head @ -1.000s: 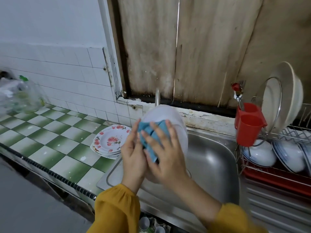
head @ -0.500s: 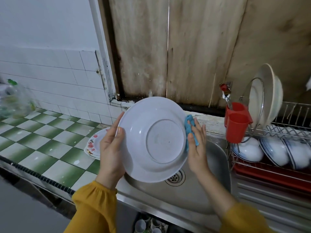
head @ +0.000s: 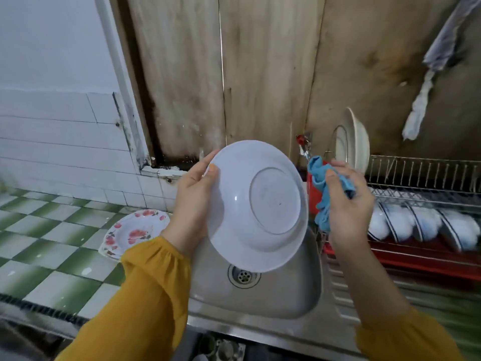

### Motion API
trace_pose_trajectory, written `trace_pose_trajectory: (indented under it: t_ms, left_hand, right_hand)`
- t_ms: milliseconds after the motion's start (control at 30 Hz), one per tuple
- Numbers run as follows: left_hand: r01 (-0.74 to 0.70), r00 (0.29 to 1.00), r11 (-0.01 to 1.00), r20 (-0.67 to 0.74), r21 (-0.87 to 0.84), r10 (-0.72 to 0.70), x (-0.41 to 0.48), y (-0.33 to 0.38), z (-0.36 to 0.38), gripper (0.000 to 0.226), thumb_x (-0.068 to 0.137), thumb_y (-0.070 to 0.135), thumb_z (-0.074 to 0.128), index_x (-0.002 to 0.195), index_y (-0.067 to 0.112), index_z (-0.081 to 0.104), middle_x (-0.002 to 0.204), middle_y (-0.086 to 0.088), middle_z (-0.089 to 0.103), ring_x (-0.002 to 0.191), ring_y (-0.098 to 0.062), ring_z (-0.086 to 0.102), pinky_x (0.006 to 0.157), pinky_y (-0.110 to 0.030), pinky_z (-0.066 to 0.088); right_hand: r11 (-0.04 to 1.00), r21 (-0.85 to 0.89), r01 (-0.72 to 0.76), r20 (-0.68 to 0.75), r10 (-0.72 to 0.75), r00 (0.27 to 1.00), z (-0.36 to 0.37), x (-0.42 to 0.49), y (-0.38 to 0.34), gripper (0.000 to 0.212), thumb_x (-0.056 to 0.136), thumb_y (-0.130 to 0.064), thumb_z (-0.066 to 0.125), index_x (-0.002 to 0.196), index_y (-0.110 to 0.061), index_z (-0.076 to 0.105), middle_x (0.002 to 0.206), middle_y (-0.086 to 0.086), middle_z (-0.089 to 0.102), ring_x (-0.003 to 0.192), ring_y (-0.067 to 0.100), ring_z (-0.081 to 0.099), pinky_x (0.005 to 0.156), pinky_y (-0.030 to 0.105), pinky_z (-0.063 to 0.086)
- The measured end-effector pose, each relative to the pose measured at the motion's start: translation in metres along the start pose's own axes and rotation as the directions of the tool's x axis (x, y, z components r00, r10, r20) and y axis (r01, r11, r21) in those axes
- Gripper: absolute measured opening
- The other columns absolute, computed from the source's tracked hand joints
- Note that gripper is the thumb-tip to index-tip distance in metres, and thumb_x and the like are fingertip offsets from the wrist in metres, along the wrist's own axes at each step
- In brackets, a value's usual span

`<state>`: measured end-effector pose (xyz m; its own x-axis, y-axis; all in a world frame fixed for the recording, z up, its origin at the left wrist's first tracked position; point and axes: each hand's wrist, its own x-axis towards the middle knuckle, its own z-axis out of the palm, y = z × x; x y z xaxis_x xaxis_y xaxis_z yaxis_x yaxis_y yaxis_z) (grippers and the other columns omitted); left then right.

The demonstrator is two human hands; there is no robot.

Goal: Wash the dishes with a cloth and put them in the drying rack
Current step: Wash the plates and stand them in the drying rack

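1. Over the steel sink [head: 286,303], the wet white plate [head: 257,207] could slip, I judge: only the left hand [head: 194,201] grips its rim, thumb on the underside.
2. Swung toward the drying rack [head: 421,178], its edge might knock the red cup [head: 311,201].
3. Tilted, underside toward the camera, the plate hangs between both hands; the right hand [head: 348,204] clutches the blue cloth [head: 322,183] just beside its right rim.

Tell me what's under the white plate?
The sink, with its drain showing just below the plate. The left hand holds the plate up over it. The plate hides the back of the sink, so anything there can't be seen.
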<state>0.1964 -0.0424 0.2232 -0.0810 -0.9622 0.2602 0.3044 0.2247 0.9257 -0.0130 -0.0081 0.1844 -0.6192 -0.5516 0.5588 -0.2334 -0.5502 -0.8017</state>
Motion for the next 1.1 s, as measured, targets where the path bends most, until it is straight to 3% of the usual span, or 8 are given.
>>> trace_pose_trajectory:
  t_ms: [133,267,333,533,600,767,900,1100]
  left_hand:
    - [0.077,0.997,0.995,0.005,0.059,-0.077,0.006,0.020,0.040,0.035,0.102,0.011,0.043,0.136,0.015,0.053,0.117,-0.003,0.066,0.094,-0.019,0.063,0.071,-0.030,0.054]
    - [0.057,0.992,0.995,0.109,0.078,-0.065,0.010,0.045,0.093,0.048,0.098,0.015,0.054,0.144,0.019,0.041,0.134,-0.013,0.054,0.108,-0.026,0.063,0.088,-0.037,0.054]
    - [0.022,0.981,0.998,0.189,0.063,-0.034,0.009,0.056,0.119,0.042,0.098,0.015,0.054,0.139,0.019,0.046,0.111,-0.010,0.061,0.081,-0.018,0.066,0.064,-0.026,0.055]
    - [-0.040,0.944,0.995,0.329,0.087,0.009,0.017,0.069,0.195,0.038,0.101,0.012,0.045,0.139,0.012,0.045,0.110,-0.004,0.056,0.083,-0.016,0.057,0.060,-0.019,0.049]
    - [-0.043,0.933,0.992,0.359,0.120,-0.003,0.021,0.066,0.212,0.036,0.101,0.016,0.047,0.137,0.013,0.046,0.104,-0.004,0.054,0.075,-0.012,0.053,0.047,-0.017,0.042]
    - [-0.012,0.881,0.979,0.464,0.206,-0.087,0.033,0.051,0.242,0.043,0.098,0.023,0.054,0.139,0.013,0.044,0.120,-0.012,0.057,0.088,-0.020,0.061,0.058,-0.027,0.050]
    - [-0.017,0.825,0.966,0.549,0.258,-0.132,0.043,0.038,0.255,0.052,0.096,0.030,0.059,0.141,0.011,0.041,0.118,-0.014,0.059,0.091,-0.027,0.065,0.077,-0.042,0.058]
    - [0.048,0.756,0.982,0.636,0.183,-0.156,0.062,0.027,0.258,0.051,0.100,0.038,0.050,0.140,0.007,0.042,0.090,-0.017,0.058,0.060,-0.019,0.061,0.047,-0.029,0.053]
  right_hand:
    - [0.962,-0.216,0.170,0.087,-0.154,0.984,-0.034,-0.009,-0.026,0.035,0.094,-0.013,0.060,0.116,-0.040,0.061,0.125,-0.005,0.057,0.120,0.004,0.053,0.105,0.027,0.044]
    - [0.908,-0.353,0.227,0.150,-0.185,0.971,-0.057,-0.018,-0.053,0.023,0.091,-0.033,0.056,0.107,-0.050,0.061,0.133,-0.004,0.049,0.121,-0.009,0.044,0.095,0.004,0.036]
    - [0.891,-0.398,0.217,0.180,-0.156,0.971,-0.068,-0.023,-0.072,0.027,0.083,-0.054,0.057,0.110,-0.052,0.058,0.135,-0.005,0.043,0.121,-0.014,0.040,0.093,0.000,0.033]
    - [0.622,-0.721,0.307,0.226,-0.207,0.952,-0.102,-0.021,-0.102,0.098,0.054,-0.082,0.062,0.140,-0.038,0.045,0.131,-0.012,0.041,0.119,0.008,0.041,0.094,0.019,0.038]
    - [0.557,-0.778,0.290,0.217,-0.195,0.956,-0.107,-0.015,-0.103,0.099,0.058,-0.078,0.062,0.144,-0.034,0.042,0.127,-0.017,0.047,0.111,0.008,0.042,0.085,0.019,0.036]
    - [0.515,-0.842,0.160,0.101,-0.140,0.985,-0.114,0.003,-0.089,0.085,0.062,-0.060,0.072,0.135,-0.022,0.051,0.121,-0.010,0.054,0.106,0.011,0.044,0.083,0.030,0.045]
    - [0.581,-0.811,0.074,0.013,-0.109,0.994,-0.113,0.019,-0.067,0.079,0.057,-0.051,0.074,0.125,-0.018,0.051,0.112,-0.008,0.047,0.105,0.014,0.047,0.086,0.033,0.047]
    - [0.746,-0.665,0.028,-0.075,-0.105,0.992,-0.118,0.048,-0.042,0.068,0.056,-0.020,0.086,0.116,-0.017,0.054,0.106,-0.009,0.044,0.099,0.012,0.050,0.080,0.008,0.040]
